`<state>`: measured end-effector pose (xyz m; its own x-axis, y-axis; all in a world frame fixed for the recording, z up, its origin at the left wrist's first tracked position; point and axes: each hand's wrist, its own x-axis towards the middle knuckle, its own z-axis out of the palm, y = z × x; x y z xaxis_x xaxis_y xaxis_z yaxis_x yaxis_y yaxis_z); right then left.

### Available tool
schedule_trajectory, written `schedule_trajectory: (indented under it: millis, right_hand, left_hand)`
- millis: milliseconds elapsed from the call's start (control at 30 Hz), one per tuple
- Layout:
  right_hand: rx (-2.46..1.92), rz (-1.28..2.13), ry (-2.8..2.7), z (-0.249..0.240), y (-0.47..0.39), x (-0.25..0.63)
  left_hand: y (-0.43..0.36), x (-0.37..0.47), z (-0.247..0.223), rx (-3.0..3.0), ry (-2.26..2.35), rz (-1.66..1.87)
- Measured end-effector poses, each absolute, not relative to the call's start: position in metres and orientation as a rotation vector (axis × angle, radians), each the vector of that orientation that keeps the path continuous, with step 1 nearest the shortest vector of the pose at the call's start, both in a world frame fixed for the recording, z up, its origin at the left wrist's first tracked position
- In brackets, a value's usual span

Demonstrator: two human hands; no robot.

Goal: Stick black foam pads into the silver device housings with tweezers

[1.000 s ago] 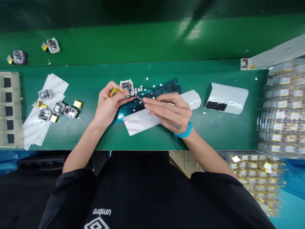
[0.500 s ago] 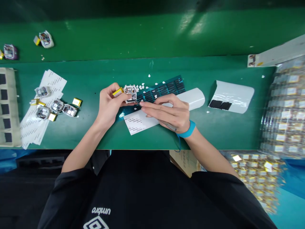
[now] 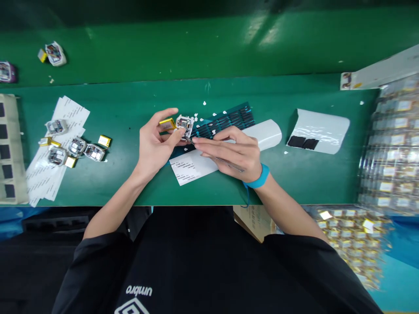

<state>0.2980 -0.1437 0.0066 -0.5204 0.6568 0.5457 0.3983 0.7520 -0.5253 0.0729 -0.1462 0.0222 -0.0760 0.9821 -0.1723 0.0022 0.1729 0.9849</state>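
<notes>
1. Tweezers sit clamped in our right hand, the fingers pinched together around the shaft, the tip touching the small white module at its near edge.
2. Our left hand is closed on that module and on the yellow battery just to its left, holding both slightly above the tabletop, with the index finger stretched out over the battery.
3. Just beside the module, to the right, lies a dark strip sheet with small white bits scattered over it; under our right hand lies a white printed label sheet.
4. Further right we see a curled white liner carrying a few black pads, well apart from the hands.
5. On the left, on white paper strips, rest several similar modules with batteries; we judge these to be either finished or waiting, and we cannot tell which.
6. Our judgement: the piece in hand is in mid-work, the tweezers' tip at the module, so this unit is not yet set down.
7. At the far right, stacked trays of batteries suggest much stock is left.
</notes>
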Motion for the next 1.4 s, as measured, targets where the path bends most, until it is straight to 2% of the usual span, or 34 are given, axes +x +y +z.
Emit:
schedule_trajectory:
  millis: [333,767,967,1100,1267,1400]
  right_hand:
    - [-0.664,0.392,-2.056,0.008,-0.141,0.292]
    - [-0.787,0.439,-2.014,0.005,-0.140,0.293]
    - [-0.701,0.389,-1.980,0.013,-0.141,0.293]
    - [-0.699,0.299,-2.019,0.016,-0.140,0.292]
    - [-0.648,0.274,-2.041,0.017,-0.140,0.291]
    - [-0.614,0.225,-2.056,0.016,-0.140,0.291]
  left_hand:
    - [-0.148,0.076,0.015,1.027,1.324,1.151]
    - [-0.146,0.065,0.020,0.985,1.258,1.066]
    - [-0.082,0.043,-0.008,1.114,1.487,1.145]
    - [-0.053,-0.008,0.003,1.252,1.633,1.184]
    - [-0.141,-0.068,0.049,1.838,2.082,0.926]
    - [-0.214,-0.091,0.051,1.956,2.342,0.667]
